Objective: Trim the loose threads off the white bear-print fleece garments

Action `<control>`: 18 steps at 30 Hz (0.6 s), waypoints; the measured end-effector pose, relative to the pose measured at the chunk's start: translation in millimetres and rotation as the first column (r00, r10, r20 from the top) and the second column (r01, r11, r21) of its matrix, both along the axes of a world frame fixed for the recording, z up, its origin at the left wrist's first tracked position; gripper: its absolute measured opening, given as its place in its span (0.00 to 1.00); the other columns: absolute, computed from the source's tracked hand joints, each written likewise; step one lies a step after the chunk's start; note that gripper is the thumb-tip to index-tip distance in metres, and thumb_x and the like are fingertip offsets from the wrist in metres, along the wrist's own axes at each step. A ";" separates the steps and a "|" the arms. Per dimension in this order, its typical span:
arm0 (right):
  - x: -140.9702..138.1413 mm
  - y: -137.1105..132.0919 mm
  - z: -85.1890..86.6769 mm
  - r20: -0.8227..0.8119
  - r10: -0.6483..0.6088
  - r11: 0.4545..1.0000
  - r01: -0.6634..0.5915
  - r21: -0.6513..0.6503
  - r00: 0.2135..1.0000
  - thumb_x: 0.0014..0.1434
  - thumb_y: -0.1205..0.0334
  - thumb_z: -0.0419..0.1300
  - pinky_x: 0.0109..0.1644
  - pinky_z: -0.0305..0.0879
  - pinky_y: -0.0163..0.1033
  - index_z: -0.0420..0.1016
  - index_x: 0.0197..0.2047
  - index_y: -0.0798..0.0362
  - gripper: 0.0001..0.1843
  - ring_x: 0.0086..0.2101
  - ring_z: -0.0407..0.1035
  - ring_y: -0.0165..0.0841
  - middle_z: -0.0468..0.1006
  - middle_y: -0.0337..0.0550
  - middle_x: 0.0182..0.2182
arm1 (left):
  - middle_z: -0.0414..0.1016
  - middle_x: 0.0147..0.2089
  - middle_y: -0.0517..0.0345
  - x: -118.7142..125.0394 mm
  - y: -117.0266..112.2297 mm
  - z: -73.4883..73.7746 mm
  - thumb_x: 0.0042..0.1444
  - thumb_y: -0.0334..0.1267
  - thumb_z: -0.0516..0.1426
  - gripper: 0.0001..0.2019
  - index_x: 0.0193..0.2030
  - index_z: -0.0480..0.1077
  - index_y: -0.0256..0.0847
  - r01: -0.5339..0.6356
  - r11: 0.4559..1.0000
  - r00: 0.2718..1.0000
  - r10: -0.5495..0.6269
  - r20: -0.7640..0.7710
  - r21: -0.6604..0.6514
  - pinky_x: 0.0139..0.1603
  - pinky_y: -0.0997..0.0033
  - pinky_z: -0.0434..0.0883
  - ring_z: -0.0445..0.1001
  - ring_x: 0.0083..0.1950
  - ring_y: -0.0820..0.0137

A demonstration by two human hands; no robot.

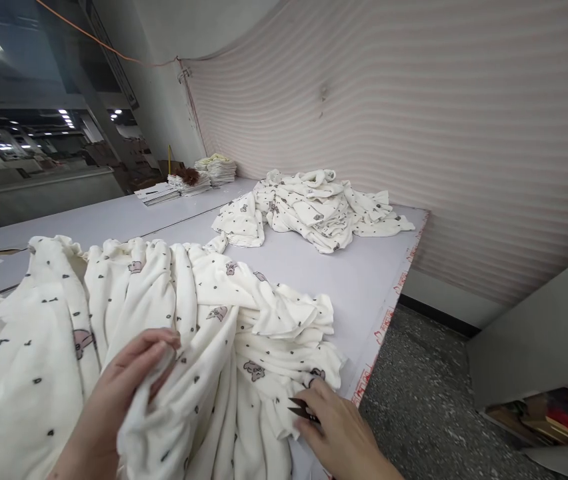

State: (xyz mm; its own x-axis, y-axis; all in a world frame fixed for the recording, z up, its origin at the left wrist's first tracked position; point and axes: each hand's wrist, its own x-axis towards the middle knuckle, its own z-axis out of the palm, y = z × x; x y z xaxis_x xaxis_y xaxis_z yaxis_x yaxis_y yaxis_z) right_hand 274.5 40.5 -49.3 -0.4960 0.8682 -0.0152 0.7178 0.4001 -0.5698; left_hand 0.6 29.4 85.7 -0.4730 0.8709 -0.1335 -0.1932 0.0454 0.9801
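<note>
White printed cloth (214, 347) lies heaped under and around the left hand (131, 373), which grips a fold of it. The right hand (339, 427) grasps dark snips (305, 411), their blades slightly apart and pointing toward the left hand, at the cloth's edge. Beyond both hands, a second heap (309, 210) of similar cloth rests on the table (364, 280), with flat stacks (221, 173) farther off.

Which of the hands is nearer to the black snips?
Right: the right hand holds the snips. The left hand is off to their left, gripping white fabric.
</note>
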 end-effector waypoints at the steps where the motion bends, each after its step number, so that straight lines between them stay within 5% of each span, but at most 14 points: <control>1: -0.7 0.7 0.7 0.011 0.029 1.000 -0.029 -0.006 1.000 0.53 0.67 0.60 0.37 0.67 0.40 0.71 0.52 0.43 0.22 0.37 0.73 0.42 0.73 0.45 0.45 | 0.74 0.34 0.63 0.9 -2.6 -3.7 0.43 0.42 0.65 0.09 0.30 0.73 0.43 0.089 0.993 0.980 -0.101 -0.171 -0.074 0.25 0.79 0.67 0.67 0.25 0.75; 3: -0.2 6.1 0.5 -0.025 0.042 0.999 -0.043 -0.025 0.999 0.50 0.70 0.60 0.36 0.65 0.40 0.72 0.52 0.43 0.25 0.35 0.72 0.41 0.72 0.46 0.46 | 0.75 0.34 0.60 4.3 -7.1 -12.8 0.48 0.48 0.61 0.10 0.31 0.73 0.43 0.291 0.912 0.798 -0.398 -0.452 -0.288 0.36 0.75 0.69 0.72 0.36 0.67; 6: 2.7 25.8 -0.7 -0.397 -0.150 0.980 0.081 -0.184 0.906 0.54 0.67 0.58 0.40 0.63 0.39 0.77 0.37 0.49 0.08 0.36 0.69 0.39 0.73 0.44 0.40 | 0.76 0.38 0.59 14.6 -10.2 -22.6 0.51 0.47 0.57 0.10 0.35 0.74 0.46 0.395 0.703 0.421 -0.711 -0.563 -0.592 0.40 0.72 0.67 0.73 0.42 0.62; 9: 1.2 48.7 1.1 -0.622 -0.380 0.903 0.129 -0.410 0.685 0.58 0.52 0.58 0.34 0.61 0.34 0.72 0.31 0.52 0.12 0.29 0.65 0.33 0.71 0.39 0.27 | 0.75 0.41 0.60 32.9 -7.5 -23.2 0.50 0.43 0.57 0.11 0.40 0.74 0.48 0.393 0.600 0.277 -0.800 -0.533 -0.697 0.40 0.70 0.67 0.73 0.40 0.63; 13: -15.3 57.4 8.5 -0.629 -0.511 0.804 0.068 -0.591 0.585 0.60 0.41 0.52 0.16 0.41 0.30 0.66 0.33 0.51 0.21 0.13 0.43 0.23 0.55 0.25 0.13 | 0.75 0.46 0.57 66.8 2.2 -32.0 0.48 0.42 0.60 0.15 0.45 0.70 0.48 0.397 0.678 0.300 -0.732 -0.611 -0.618 0.47 0.65 0.66 0.72 0.47 0.58; 18: -37.5 50.2 19.0 -0.661 -0.580 0.750 -0.005 -0.661 0.477 0.59 0.38 0.51 0.16 0.40 0.29 0.58 0.27 0.50 0.23 0.12 0.37 0.21 0.49 0.22 0.09 | 0.72 0.43 0.50 93.4 10.7 -89.5 0.45 0.30 0.58 0.19 0.47 0.63 0.40 0.324 0.899 0.230 -0.377 -0.897 -0.295 0.43 0.61 0.70 0.72 0.44 0.57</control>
State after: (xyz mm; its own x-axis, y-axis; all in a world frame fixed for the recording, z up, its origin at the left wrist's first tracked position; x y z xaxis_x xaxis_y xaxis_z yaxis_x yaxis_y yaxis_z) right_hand 237.1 90.8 -30.2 -0.2542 0.9338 -0.2518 -0.1605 -0.2975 -0.9411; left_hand 94.0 40.1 -3.8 0.0512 0.9910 0.1240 0.8696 -0.1053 0.4825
